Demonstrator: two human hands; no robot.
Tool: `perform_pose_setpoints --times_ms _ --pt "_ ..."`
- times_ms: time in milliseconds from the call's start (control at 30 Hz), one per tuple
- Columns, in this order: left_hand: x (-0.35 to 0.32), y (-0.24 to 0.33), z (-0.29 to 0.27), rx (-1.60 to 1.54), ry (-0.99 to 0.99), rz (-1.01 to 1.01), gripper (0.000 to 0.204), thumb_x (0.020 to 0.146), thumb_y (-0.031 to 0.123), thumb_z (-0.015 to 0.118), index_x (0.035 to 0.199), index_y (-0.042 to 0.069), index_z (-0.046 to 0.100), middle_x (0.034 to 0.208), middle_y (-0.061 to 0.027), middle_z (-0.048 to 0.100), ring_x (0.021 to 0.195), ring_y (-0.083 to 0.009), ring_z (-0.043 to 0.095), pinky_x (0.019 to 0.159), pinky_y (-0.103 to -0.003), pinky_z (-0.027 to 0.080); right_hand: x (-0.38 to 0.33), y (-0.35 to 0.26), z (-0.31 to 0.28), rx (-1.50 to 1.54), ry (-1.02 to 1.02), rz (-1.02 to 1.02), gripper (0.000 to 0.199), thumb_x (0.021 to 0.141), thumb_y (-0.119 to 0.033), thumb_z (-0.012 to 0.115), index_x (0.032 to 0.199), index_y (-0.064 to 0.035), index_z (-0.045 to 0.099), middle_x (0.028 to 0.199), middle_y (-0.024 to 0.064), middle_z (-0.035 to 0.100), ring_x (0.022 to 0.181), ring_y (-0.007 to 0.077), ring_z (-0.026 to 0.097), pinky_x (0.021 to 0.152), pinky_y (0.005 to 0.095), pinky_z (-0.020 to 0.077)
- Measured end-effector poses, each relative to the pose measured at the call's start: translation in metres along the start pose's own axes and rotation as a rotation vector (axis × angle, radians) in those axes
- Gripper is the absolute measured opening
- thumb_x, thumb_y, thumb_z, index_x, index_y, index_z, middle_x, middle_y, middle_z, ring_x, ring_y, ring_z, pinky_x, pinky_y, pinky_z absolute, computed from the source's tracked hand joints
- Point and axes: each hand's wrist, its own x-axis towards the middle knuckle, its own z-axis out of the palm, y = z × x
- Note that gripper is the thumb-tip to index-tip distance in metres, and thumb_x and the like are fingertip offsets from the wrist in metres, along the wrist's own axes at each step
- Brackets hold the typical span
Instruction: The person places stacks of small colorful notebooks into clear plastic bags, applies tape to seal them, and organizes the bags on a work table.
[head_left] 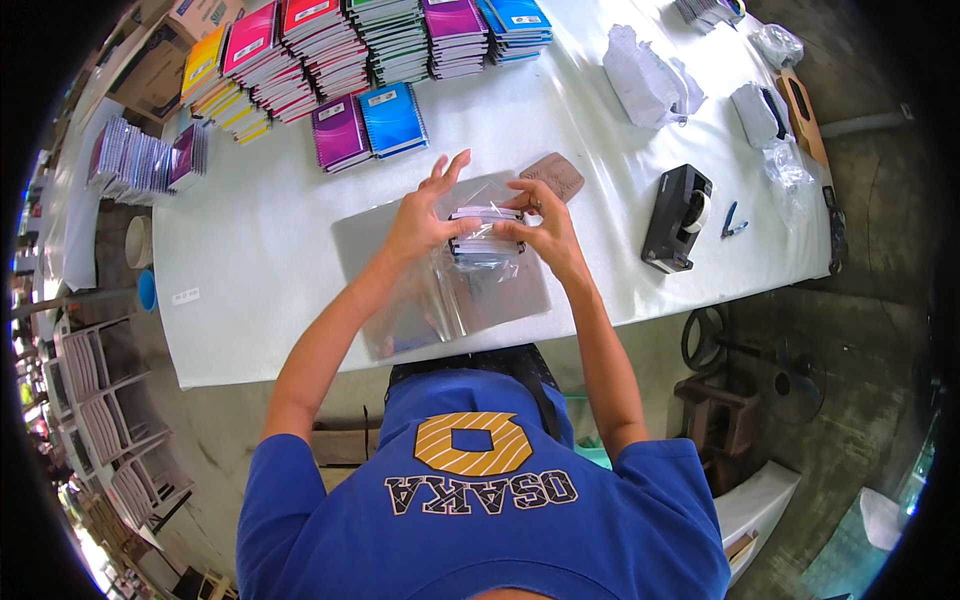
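Note:
A small stack of spiral notebooks [484, 243], seen edge-on, stands on a grey board [390, 245] at the table's near side. Clear plastic film [450, 295] wraps around the stack and spreads over the board in front of it. My left hand [425, 215] grips the stack's left end, its thumb on the near side and its other fingers raised. At the right end, my right hand [543, 222] presses with its thumb while its curled index finger meets the film at the top. A brown flat pad [553, 177] lies just beyond my right hand.
Two notebook piles, purple [340, 133] and blue [394, 120], stand ahead of tall coloured stacks [385, 40]. More notebooks [140, 160] are at far left. A black tape dispenser [677, 218] and blue-handled cutters [733, 222] lie right. White plastic packs [650, 80] sit farther back.

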Motion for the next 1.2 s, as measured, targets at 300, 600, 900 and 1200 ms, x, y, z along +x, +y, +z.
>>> perform_pose_setpoints --times_ms 300,600,900,1200 --pt "0.022 -0.028 -0.021 -0.412 -0.610 -0.269 0.041 0.081 0.021 0.072 0.120 0.013 0.066 0.132 -0.0034 0.059 0.134 -0.0267 0.042 0.111 -0.040 0.031 0.007 0.003 0.003 0.165 -0.152 0.056 0.019 0.069 0.003 0.071 0.086 -0.0045 0.076 0.087 0.0001 0.058 0.084 0.0134 0.053 0.071 0.0279 0.0412" --pt "-0.004 0.037 -0.025 0.927 -0.617 0.364 0.072 0.081 0.042 0.067 0.145 0.022 0.039 0.153 0.0090 0.032 0.146 -0.0315 0.013 0.113 -0.060 0.019 -0.001 -0.002 -0.005 -0.628 -0.191 -0.360 0.030 0.068 0.003 0.069 0.094 -0.0111 0.076 0.109 0.0044 0.065 0.101 0.0191 0.057 0.085 0.0365 0.0453" --pt "-0.007 0.051 -0.002 1.102 -0.512 0.547 0.066 0.081 0.035 0.068 0.140 0.017 0.045 0.148 0.0081 0.038 0.144 -0.0277 0.020 0.115 -0.056 0.016 -0.090 0.086 -0.279 -0.508 0.828 0.408 0.034 0.075 -0.029 0.077 0.091 0.0007 0.074 0.111 0.0181 0.063 0.103 0.0248 0.057 0.087 0.0367 0.0455" --pt "-0.017 0.049 -0.011 1.141 -0.522 0.470 0.068 0.080 0.030 0.070 0.141 0.017 0.044 0.149 0.0083 0.036 0.144 -0.0278 0.021 0.115 -0.056 0.016 -0.092 0.100 -0.248 0.410 0.724 0.508 0.026 0.085 -0.022 0.073 0.099 -0.0009 0.068 0.118 0.0101 0.063 0.123 0.0244 0.049 0.100 0.0594 0.0341"
